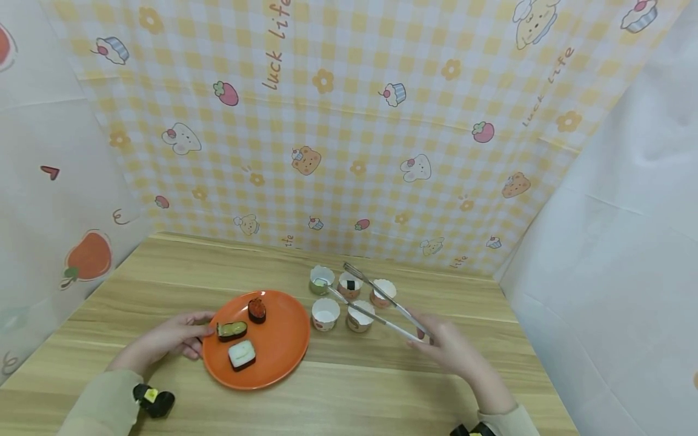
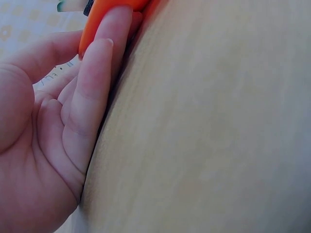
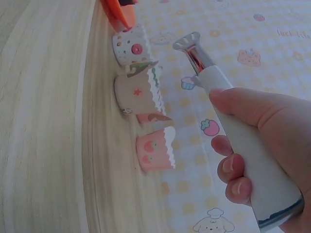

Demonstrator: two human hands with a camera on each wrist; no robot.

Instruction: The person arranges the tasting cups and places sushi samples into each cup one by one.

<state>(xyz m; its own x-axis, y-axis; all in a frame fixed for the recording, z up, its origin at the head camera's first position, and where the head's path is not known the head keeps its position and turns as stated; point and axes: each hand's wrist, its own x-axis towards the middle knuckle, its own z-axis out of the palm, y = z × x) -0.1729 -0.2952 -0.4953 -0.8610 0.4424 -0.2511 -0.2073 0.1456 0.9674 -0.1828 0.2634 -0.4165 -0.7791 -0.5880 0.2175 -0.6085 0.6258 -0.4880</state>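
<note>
- Plate: plain orange
- Tongs: silvery grey
- Round sushi: red top, black sides
- Oval sushi: yellow-green top, dark sides
- Square sushi: white top, pale yellow streak, dark base
- Spotted cup: white, multicoloured spots, pink ring
- Star cup: beige, red star
- Strawberry cup: pink, red strawberries
- Table: pale brown wood grain
- Back cloth: yellow-and-white check, pink strawberries, orange flowers
- Left cloth: white, orange-red fruit
</note>
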